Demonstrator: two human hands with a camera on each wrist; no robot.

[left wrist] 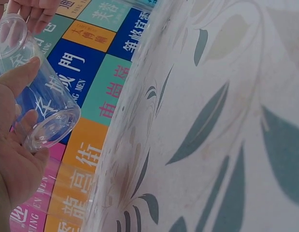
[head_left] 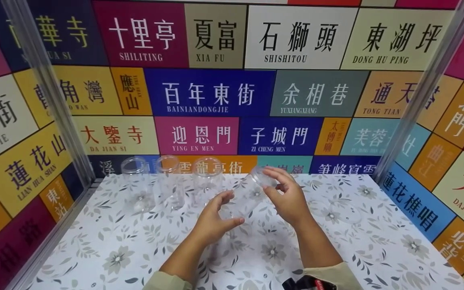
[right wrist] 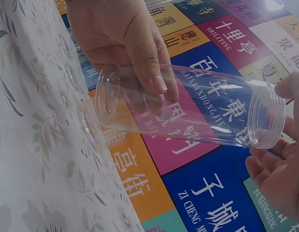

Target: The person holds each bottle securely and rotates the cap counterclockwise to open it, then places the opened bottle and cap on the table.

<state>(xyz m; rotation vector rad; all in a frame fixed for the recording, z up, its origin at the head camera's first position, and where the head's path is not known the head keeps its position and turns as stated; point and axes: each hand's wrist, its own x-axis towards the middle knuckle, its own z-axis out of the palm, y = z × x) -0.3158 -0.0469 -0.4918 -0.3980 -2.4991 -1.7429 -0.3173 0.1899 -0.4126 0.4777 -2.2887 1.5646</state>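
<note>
A clear plastic jar (head_left: 247, 195) is held tilted above the table, its mouth end up and to the right. My left hand (head_left: 215, 221) holds it around the lower body, thumb on the near side; the left wrist view shows fingers near the base of the jar (left wrist: 55, 108). At the rim, my right hand (head_left: 286, 195) grips with thumb and fingers. In the right wrist view the threaded mouth of the jar (right wrist: 267, 116) lies between the right thumb and fingers, and no lid is visible on it.
Three more clear jars, a left one (head_left: 137, 187), a middle one (head_left: 170, 185) and a right one (head_left: 208, 183), stand upright along the back left. A faint clear disc (head_left: 346, 212) lies at right on the floral tablecloth (head_left: 119, 257). Printed panels surround the table.
</note>
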